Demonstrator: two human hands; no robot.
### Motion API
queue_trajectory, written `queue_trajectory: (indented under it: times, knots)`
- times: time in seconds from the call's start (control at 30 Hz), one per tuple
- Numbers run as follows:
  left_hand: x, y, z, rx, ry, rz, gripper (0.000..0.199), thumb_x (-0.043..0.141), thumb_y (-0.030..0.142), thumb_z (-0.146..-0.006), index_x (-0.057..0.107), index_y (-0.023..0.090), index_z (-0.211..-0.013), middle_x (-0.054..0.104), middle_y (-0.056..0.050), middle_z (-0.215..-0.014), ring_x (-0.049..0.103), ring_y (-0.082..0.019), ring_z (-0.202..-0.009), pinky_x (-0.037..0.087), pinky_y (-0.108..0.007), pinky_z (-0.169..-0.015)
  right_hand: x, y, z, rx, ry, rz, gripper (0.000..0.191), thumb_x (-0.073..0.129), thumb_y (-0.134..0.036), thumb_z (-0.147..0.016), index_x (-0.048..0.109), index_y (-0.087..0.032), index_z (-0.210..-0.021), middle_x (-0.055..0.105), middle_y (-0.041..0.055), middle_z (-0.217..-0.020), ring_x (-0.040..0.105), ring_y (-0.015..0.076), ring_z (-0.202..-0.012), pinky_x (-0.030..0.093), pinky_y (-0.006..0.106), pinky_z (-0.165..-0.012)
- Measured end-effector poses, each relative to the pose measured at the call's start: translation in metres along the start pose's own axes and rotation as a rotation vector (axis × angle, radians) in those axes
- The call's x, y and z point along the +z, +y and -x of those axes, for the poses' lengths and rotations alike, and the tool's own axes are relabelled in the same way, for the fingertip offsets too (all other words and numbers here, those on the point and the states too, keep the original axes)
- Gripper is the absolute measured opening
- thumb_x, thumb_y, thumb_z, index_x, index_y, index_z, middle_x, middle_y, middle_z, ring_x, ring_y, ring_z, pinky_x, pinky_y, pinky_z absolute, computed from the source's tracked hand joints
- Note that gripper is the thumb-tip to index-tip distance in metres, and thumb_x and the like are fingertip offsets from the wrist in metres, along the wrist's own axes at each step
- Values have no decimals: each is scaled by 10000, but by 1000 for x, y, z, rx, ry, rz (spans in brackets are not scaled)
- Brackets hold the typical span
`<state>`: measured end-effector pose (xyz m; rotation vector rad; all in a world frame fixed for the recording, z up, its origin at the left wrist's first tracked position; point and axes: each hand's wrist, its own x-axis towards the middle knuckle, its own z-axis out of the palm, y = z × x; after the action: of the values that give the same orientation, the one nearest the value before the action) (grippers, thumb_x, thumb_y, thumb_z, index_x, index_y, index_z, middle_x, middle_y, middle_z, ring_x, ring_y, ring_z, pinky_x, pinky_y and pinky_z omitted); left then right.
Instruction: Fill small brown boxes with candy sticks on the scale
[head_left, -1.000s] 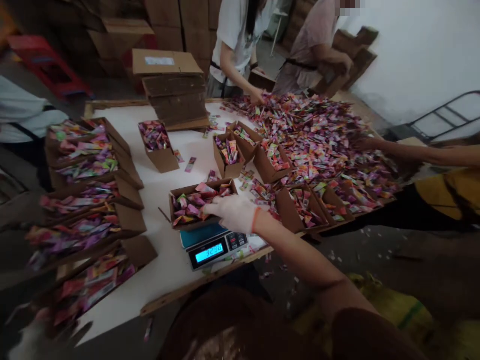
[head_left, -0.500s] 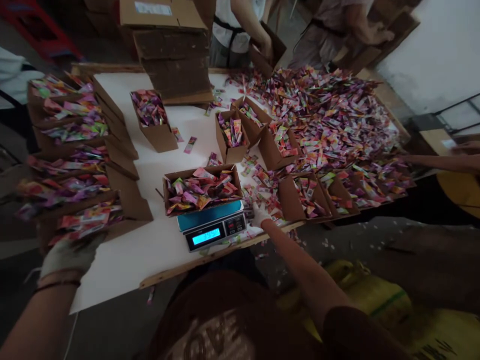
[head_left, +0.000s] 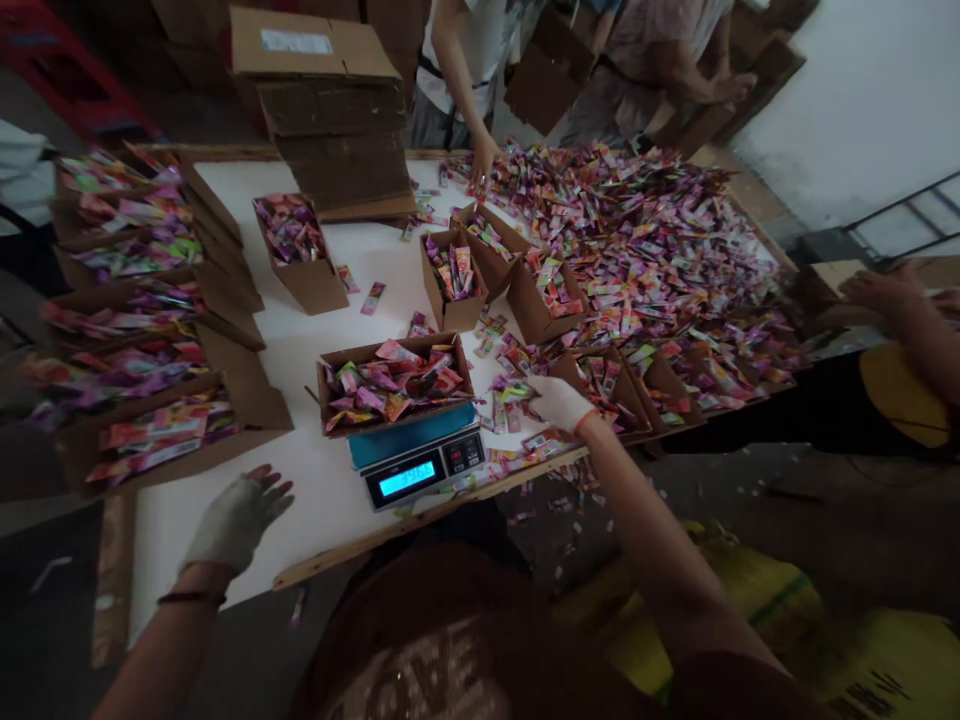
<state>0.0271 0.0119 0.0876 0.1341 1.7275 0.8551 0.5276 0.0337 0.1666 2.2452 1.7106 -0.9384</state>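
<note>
A brown carton (head_left: 394, 385) full of small pink, purple and green packets rests on the blue-topped digital scale (head_left: 420, 465). The scale's display is lit, its digits blurred. My right hand (head_left: 561, 402), in a light glove with bare fingertips, is right of the scale with its fingers curled on several small packets (head_left: 512, 390) above the loose ones; the fingertips are partly hidden. My left hand (head_left: 238, 518), in a similar glove, hovers over the white tabletop (head_left: 315, 500) left of the scale. Its fingers are apart and nothing is in them.
Filled cartons (head_left: 157, 430) line the left edge. More cartons (head_left: 454, 280) stand mid-table and along the right front. A large packet heap (head_left: 645, 240) covers the back right. Behind the table, a co-worker's hand (head_left: 484, 160) reaches into the heap. A tall cardboard box (head_left: 337, 130) stands at the back.
My left hand has left the nearest left carton and moved right, its fingers spreading. My right hand has moved up and slightly right among the packets. A co-worker's hand now reaches down to the heap.
</note>
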Motion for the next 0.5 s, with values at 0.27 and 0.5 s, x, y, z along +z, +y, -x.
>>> queue_trajectory:
  times: [0.27, 0.5]
  knots:
    - [28, -17, 39, 7, -114, -130, 314, 793, 225, -752, 712, 192, -1053, 765, -106, -1106, 764, -226, -889, 640, -313, -741, -76, -140, 29, -679, 222, -202, 255, 683, -148, -857, 803, -223, -1069, 751, -10, -934, 654, 189, -918, 495, 261, -857]
    - [-31, -32, 35, 51, -29, -127, 541, 902, 356, -513, 736, 207, -1006, 790, -123, -1099, 762, -273, -918, 642, -344, -745, -51, -96, 20, -564, 382, -501, 239, 620, -285, -991, 763, -195, -1160, 768, 34, -976, 686, 217, -913, 577, 343, -900]
